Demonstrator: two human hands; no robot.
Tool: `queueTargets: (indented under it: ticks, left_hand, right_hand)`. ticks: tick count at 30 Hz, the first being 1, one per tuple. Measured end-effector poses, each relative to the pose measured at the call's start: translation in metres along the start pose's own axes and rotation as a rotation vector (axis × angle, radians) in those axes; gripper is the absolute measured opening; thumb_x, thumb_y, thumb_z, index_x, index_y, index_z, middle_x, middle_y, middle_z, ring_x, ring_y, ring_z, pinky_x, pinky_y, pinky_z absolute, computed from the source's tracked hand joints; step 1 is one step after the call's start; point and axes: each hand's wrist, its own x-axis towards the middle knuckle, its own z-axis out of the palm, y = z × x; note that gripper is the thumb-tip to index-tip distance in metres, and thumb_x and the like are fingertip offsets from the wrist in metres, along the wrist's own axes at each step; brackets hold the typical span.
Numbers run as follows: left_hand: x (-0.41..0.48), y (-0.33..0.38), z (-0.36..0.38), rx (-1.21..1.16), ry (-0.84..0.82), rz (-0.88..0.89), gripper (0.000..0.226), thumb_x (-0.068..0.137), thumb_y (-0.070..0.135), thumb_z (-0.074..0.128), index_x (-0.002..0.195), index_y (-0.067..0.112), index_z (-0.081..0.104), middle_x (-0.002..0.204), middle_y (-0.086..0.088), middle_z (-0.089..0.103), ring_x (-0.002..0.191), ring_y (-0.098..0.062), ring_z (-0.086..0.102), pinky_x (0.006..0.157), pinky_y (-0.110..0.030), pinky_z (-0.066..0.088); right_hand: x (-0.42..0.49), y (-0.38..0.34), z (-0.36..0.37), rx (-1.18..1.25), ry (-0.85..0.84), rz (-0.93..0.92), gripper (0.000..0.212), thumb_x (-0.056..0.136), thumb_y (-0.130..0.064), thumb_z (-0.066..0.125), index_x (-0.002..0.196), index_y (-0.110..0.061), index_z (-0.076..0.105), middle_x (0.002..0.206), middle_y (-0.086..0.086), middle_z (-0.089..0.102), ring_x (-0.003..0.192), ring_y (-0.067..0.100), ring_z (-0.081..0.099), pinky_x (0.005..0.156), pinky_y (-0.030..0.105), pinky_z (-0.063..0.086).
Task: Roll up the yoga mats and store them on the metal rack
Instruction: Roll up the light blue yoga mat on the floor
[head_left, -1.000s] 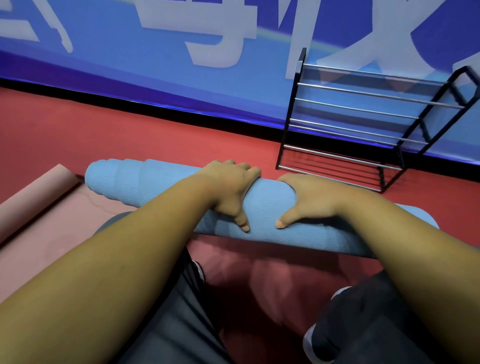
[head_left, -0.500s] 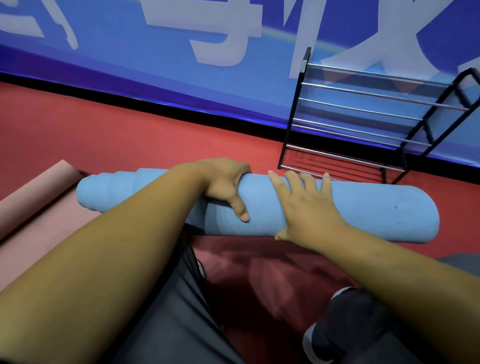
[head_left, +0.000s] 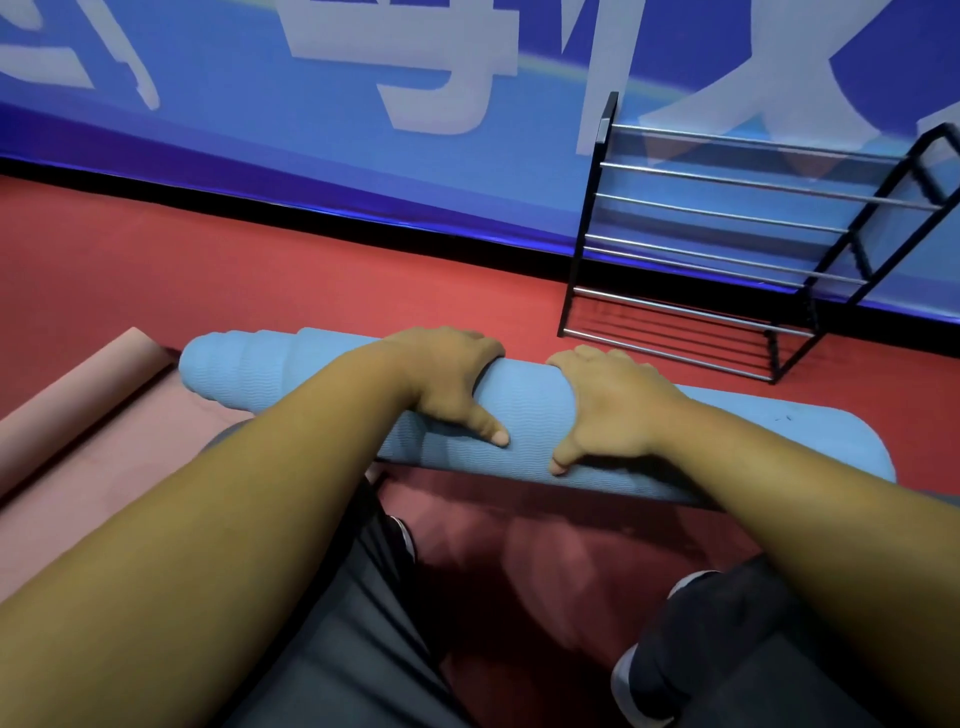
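A light blue yoga mat (head_left: 524, 410), rolled into a thick tube, lies across the red floor in front of me. My left hand (head_left: 447, 379) grips its middle, fingers curled over the far side and thumb down the near side. My right hand (head_left: 608, 405) grips it just to the right in the same way. The roll's left end (head_left: 218, 369) is uneven, with layers stepped outward. A black metal rack (head_left: 727, 249) with silver crossbars stands against the wall at the right, its shelves bare.
A pink mat (head_left: 78, 415), partly rolled at its far edge, lies flat on the floor to my left. My knees in dark trousers and dark shoes are below the blue roll. A blue banner wall with a black baseboard bounds the floor behind.
My right hand, which lay flat with straight fingers on the roll half a second ago, now curls over it again. The roll has shifted slightly toward me.
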Motion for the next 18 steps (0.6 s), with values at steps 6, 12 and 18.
queueTargets:
  ticks: [6, 12, 18]
  left_hand:
    - [-0.003, 0.020, 0.013, 0.314, 0.114, 0.019, 0.129, 0.045, 0.091, 0.080, 0.148, 0.026, 0.037, 0.138, 0.000, 0.055, 0.123, -0.032, 0.058, 0.114, -0.057, 0.040]
    - [-0.002, 0.015, 0.012, 0.206, 0.138, 0.014, 0.112, 0.042, 0.087, 0.084, 0.130, 0.029, 0.044, 0.124, 0.007, 0.057, 0.105, -0.026, 0.058, 0.086, -0.046, 0.055]
    - [0.002, 0.005, 0.001, 0.079, 0.072, -0.003, 0.107, 0.042, 0.085, 0.086, 0.129, 0.037, 0.048, 0.122, 0.012, 0.061, 0.107, -0.023, 0.061, 0.087, -0.042, 0.054]
  right_hand:
    - [0.010, 0.027, -0.015, 0.280, -0.156, -0.007, 0.086, 0.041, -0.061, 0.100, 0.117, -0.043, 0.066, 0.110, -0.022, 0.069, 0.099, 0.005, 0.067, 0.086, 0.034, 0.057]
    - [0.011, 0.022, -0.015, 0.245, -0.203, -0.041, 0.097, 0.040, -0.073, 0.095, 0.126, -0.049, 0.057, 0.117, -0.024, 0.066, 0.104, 0.006, 0.066, 0.094, 0.041, 0.058]
    - [-0.001, 0.015, -0.013, 0.018, -0.134, -0.043, 0.124, 0.052, -0.092, 0.071, 0.158, -0.042, 0.030, 0.147, -0.011, 0.050, 0.133, 0.021, 0.054, 0.113, 0.048, 0.044]
